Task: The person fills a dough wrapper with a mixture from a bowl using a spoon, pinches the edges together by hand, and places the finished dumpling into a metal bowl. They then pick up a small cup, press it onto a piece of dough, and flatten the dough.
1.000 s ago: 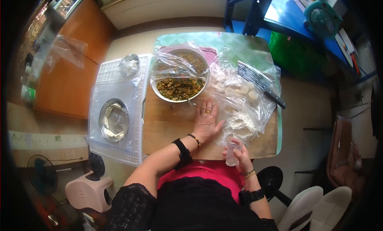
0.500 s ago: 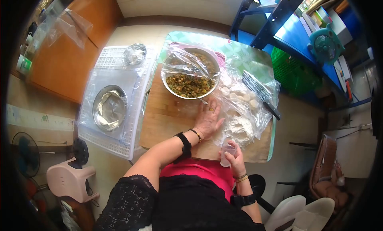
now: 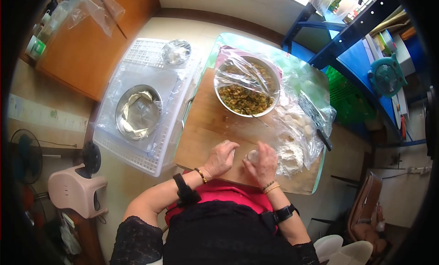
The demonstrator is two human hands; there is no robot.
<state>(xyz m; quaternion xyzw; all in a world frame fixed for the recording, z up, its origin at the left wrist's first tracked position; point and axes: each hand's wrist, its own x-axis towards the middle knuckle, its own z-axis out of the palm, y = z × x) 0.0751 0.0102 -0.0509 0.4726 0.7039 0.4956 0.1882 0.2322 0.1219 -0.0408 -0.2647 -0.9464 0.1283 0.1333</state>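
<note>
My left hand (image 3: 220, 159) is over the front of the wooden board (image 3: 201, 127), its fingers curled together; whatever they may hold is too small to make out. Close on its right, my right hand (image 3: 264, 164) grips a small translucent plastic cup (image 3: 252, 156) near the board. Beyond both hands stands a bowl of chopped filling (image 3: 244, 100), partly under clear film, with a thin utensil handle (image 3: 260, 121) sticking out toward me. A heap of flour (image 3: 291, 157) lies to the right of my right hand. Behind it, pale dough pieces (image 3: 299, 122) sit under plastic film.
A knife with a black handle (image 3: 324, 139) rests on the film at the board's right edge. To the left, a round metal pan (image 3: 120, 110) with folded dough pieces along its wall stands on a white plastic crate (image 3: 157, 162). A film-covered bowl (image 3: 176, 52) is behind it.
My left hand has lifted from flat on the board near the bowl, come back toward me and curled. The right hand has brought the cup from the front edge up over the board.
</note>
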